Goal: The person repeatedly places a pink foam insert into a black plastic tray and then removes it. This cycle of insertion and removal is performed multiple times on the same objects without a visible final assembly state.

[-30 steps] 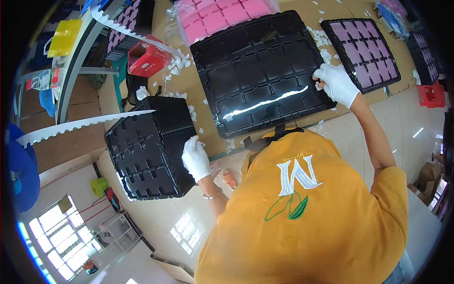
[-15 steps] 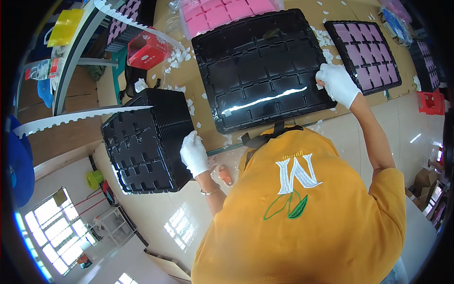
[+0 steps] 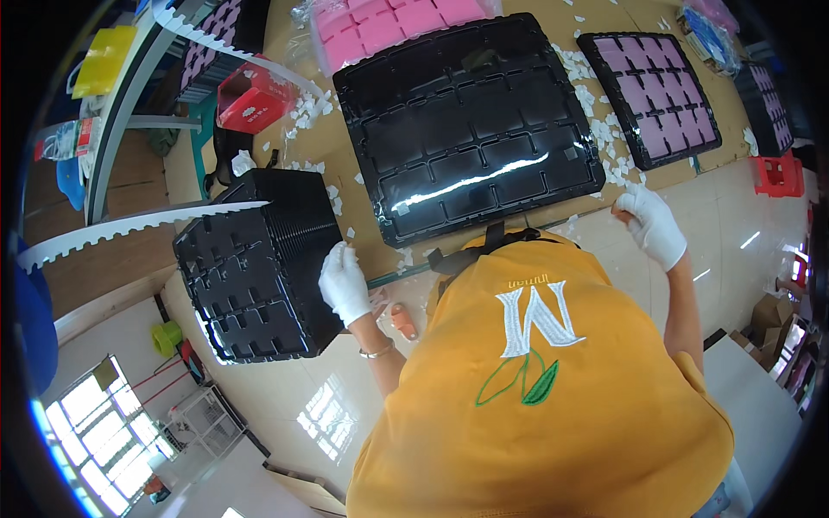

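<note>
My white-gloved left hand [image 3: 344, 283] is at the near right side of a tall stack of black plastic trays [image 3: 250, 268]. Its fingers are curled; whether they grip a tray edge is hidden. Off the near right corner of a large black compartment tray [image 3: 466, 129], my right hand [image 3: 654, 227], also gloved, hangs in the air. Its thumb and fingers are loosely bent and apart, with nothing visible between them; one fingertip shows bare. The large tray lies on the brown tabletop [image 3: 345, 186] and looks glossy, its compartments without inserts.
Pink foam pieces [image 3: 389, 26] in clear plastic lie behind the large tray. A black tray with purple inserts [image 3: 656, 99] is at right. White scraps [image 3: 604, 134] litter the table. A red box [image 3: 255, 99], a toothed white strip [image 3: 142, 231] and a red stool [image 3: 777, 175] stand around.
My right hand has let go of the large tray's right edge and drawn back toward me, to the right. My left hand stays beside the stack. The whole view has shifted slightly.
</note>
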### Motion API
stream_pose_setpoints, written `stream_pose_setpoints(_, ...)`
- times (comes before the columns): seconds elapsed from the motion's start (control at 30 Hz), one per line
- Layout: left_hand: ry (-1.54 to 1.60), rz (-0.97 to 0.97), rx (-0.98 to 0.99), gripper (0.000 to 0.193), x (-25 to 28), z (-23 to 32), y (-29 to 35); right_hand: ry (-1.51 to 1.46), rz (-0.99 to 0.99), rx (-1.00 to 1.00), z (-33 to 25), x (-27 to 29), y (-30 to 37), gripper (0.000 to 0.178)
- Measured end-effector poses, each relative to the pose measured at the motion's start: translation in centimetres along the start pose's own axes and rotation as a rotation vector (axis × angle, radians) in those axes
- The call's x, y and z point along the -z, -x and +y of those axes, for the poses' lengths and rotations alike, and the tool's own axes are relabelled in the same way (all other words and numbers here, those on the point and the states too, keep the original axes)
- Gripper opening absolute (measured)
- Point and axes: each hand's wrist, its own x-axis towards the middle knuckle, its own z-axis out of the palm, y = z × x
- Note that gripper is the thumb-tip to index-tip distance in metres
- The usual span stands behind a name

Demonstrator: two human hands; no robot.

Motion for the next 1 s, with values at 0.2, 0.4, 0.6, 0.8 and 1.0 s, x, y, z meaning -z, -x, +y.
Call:
stream_pose_setpoints(0.2, 0.226, -0.043, -0.225, 0.022, -3.3, 2.3, -6.1, -0.838, 0.204, -0.6, 5.6, -3.8, -2.6, 0.029)
stream_pose_setpoints(0.4, 0.373, -0.151, -0.24, 0.03, -6.1, 4.5, -10.1, -0.241, 0.224, -0.282, 7.0, -5.9, -11.3, 0.032)
stream_pose_setpoints(0.6, 0.302, -0.335, -0.138, 0.029, -4.2, 6.0, -9.7, -0.362, 0.24, -0.239, 10.2, -7.6, -11.3, 0.024)
stream_pose_setpoints(0.8, 0.261, -0.371, -0.214, 0.023, -3.3, 4.5, -11.4, -0.239, 0.191, -0.256, 11.0, -5.7, -13.1, 0.028)
stream_pose_setpoints(1.0, 0.267, 0.006, -0.536, 0.027, -4.2, 11.8, -21.9, -0.024, 0.598, -0.001, 8.7, -1.4, -27.5, 0.014)
